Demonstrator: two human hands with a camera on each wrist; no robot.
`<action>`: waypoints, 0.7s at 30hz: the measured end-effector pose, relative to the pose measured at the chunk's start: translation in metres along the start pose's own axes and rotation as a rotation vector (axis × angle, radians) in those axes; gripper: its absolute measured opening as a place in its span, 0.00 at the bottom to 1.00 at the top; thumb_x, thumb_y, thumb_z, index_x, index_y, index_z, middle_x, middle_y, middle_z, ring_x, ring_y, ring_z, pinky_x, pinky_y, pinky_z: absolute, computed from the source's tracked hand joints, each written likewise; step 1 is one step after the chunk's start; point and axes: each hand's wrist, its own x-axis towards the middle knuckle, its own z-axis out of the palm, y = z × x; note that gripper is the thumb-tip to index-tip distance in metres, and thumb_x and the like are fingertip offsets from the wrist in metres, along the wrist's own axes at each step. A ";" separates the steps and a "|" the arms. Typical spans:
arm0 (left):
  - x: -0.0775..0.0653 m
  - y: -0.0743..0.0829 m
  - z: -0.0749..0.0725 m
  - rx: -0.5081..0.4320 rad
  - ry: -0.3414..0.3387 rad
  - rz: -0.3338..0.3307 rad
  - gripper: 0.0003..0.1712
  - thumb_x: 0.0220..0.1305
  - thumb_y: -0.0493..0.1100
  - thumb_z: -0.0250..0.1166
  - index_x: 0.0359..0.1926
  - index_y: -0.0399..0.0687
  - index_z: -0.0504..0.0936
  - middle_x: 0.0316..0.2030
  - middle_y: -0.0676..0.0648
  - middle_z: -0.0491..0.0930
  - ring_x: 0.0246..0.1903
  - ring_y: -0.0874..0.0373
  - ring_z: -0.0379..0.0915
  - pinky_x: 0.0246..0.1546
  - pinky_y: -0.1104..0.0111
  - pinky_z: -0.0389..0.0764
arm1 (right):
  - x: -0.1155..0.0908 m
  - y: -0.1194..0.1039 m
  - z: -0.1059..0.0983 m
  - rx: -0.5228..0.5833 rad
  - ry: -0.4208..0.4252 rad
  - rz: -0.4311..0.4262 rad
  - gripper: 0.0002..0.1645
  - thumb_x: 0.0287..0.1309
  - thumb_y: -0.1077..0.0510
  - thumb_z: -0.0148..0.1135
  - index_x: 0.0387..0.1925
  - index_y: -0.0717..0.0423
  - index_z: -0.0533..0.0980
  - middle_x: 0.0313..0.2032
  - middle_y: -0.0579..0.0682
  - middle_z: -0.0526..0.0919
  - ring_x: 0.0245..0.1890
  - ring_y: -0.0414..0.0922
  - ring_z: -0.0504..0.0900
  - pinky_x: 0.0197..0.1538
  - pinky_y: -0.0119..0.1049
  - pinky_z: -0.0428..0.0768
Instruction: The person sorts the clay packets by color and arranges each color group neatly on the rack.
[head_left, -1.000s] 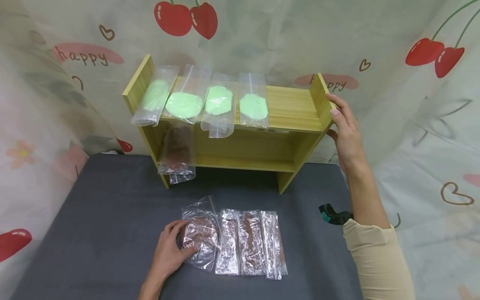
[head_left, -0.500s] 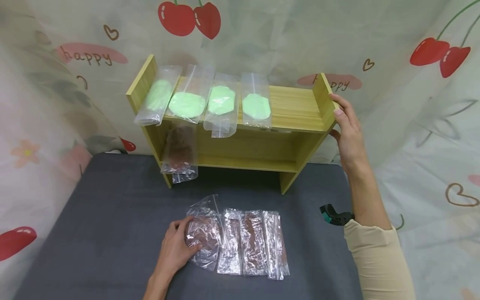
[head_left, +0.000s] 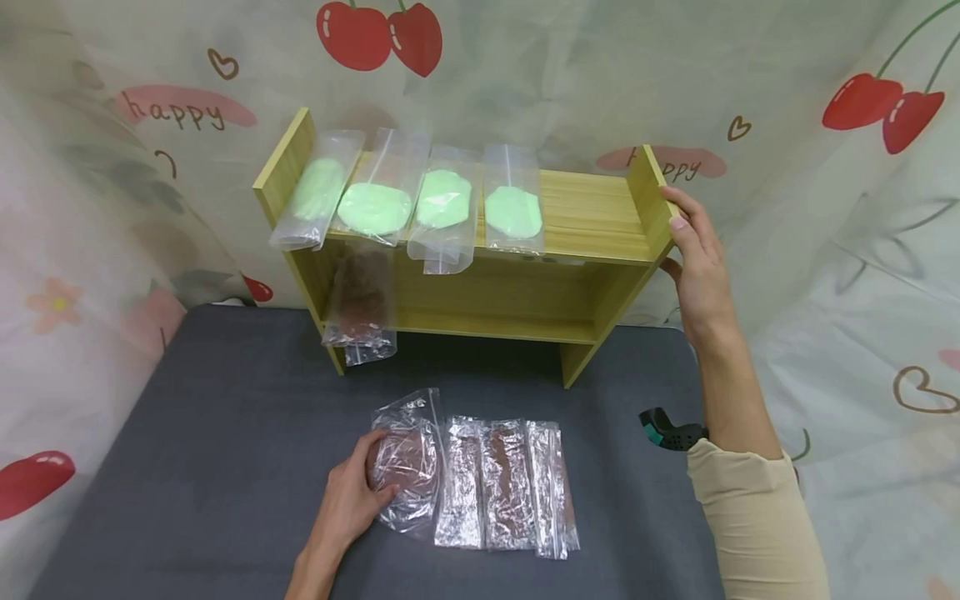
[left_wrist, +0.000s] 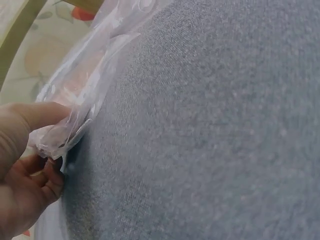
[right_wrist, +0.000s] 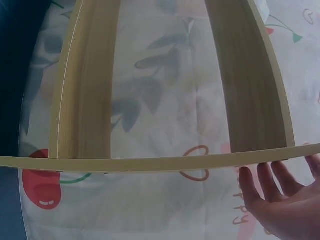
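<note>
In the head view my left hand (head_left: 347,496) grips the left edge of a clear zip bag (head_left: 408,462) holding something flat and brown. The left wrist view shows the thumb (left_wrist: 47,114) on top of this bag and curled fingers (left_wrist: 42,180) beneath its edge. Beside it, more flat brown-filled zip bags (head_left: 506,483) lie in a row on the dark table (head_left: 225,467). My right hand (head_left: 701,279) touches the right side panel of a wooden shelf (head_left: 592,221). In the right wrist view its fingertips rest against the panel's outer face.
Several zip bags with pale green contents, one being the rightmost green bag (head_left: 513,208), lean along the top shelf. A brown-filled bag (head_left: 362,304) hangs over the lower shelf's left end. A printed curtain (head_left: 525,67) closes off the back and sides.
My left hand has shifted slightly along the bag's left edge, and the bag's left side looks a little raised. The right hand stays at the shelf. The head view has shifted slightly.
</note>
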 end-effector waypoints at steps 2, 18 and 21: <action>0.000 0.000 0.000 -0.017 -0.003 0.005 0.51 0.36 0.34 0.83 0.66 0.57 0.71 0.47 0.33 0.83 0.44 0.37 0.81 0.41 0.47 0.78 | 0.000 0.000 0.000 0.000 0.000 0.000 0.24 0.76 0.49 0.44 0.69 0.42 0.67 0.68 0.49 0.63 0.62 0.48 0.62 0.61 0.49 0.62; 0.004 0.007 -0.006 -0.488 -0.102 -0.090 0.55 0.42 0.24 0.78 0.69 0.59 0.66 0.56 0.36 0.77 0.34 0.52 0.84 0.29 0.66 0.83 | 0.001 0.000 0.001 -0.007 0.005 0.005 0.24 0.77 0.49 0.43 0.69 0.42 0.67 0.68 0.48 0.63 0.63 0.48 0.62 0.62 0.50 0.62; 0.005 0.010 -0.009 -0.544 -0.122 -0.091 0.54 0.43 0.26 0.79 0.69 0.59 0.66 0.56 0.36 0.76 0.35 0.49 0.85 0.31 0.65 0.83 | 0.001 0.000 0.001 -0.005 0.007 0.003 0.24 0.77 0.49 0.43 0.69 0.43 0.67 0.68 0.48 0.63 0.62 0.48 0.62 0.62 0.50 0.62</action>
